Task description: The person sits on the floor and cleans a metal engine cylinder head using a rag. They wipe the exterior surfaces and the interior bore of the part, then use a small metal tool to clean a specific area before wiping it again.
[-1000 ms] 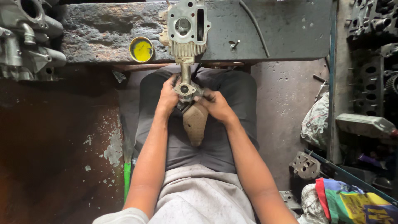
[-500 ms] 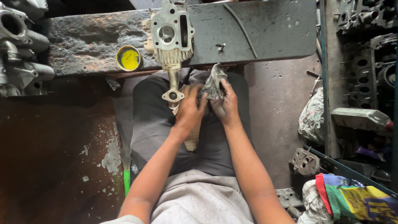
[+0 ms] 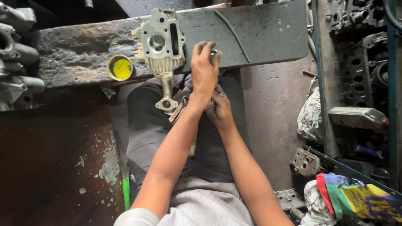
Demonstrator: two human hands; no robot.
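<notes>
**Left hand** (image 3: 204,69): reaches forward over the worktop (image 3: 268,33), fingers curled down and pinched together on a small metal fastener (image 3: 214,51) lying just right of the cylinder head. Only a sliver of the fastener shows past the fingertips; whether it is lifted or merely touched cannot be told.

**Right hand** (image 3: 218,109): below the left wrist, over the lap, nearer the body than the cylinder head. Fingers are folded inward; what they close on is hidden by the left forearm, so the grip here cannot be told.

**Small metal fastener**: judged light, rigid and probably greasy, so likely to slip or roll. Best taken by a fingertip pinch across its widest part.

**Cylinder head** (image 3: 160,42): cast grey metal, finned at its near side, with a round bore and a slot in its face. It rests on the near edge of the worktop, immediately left of the left hand. A pipe with a flange (image 3: 166,103) hangs from its near side over the lap. Judged heavy, stiff and sharp-edged at the fins; hold by the solid body with both hands, not by the pipe.

**Yellow-filled tin** (image 3: 120,68): on the worktop, left of the cylinder head, apart from it.

**Black hose** (image 3: 233,35): lies slantwise on the worktop, right of the cylinder head, beyond the left hand.

**Engine castings** (image 3: 19,50): stacked far left of the cylinder head.

**Metal parts on shelving** (image 3: 360,62): far right of it.
</notes>
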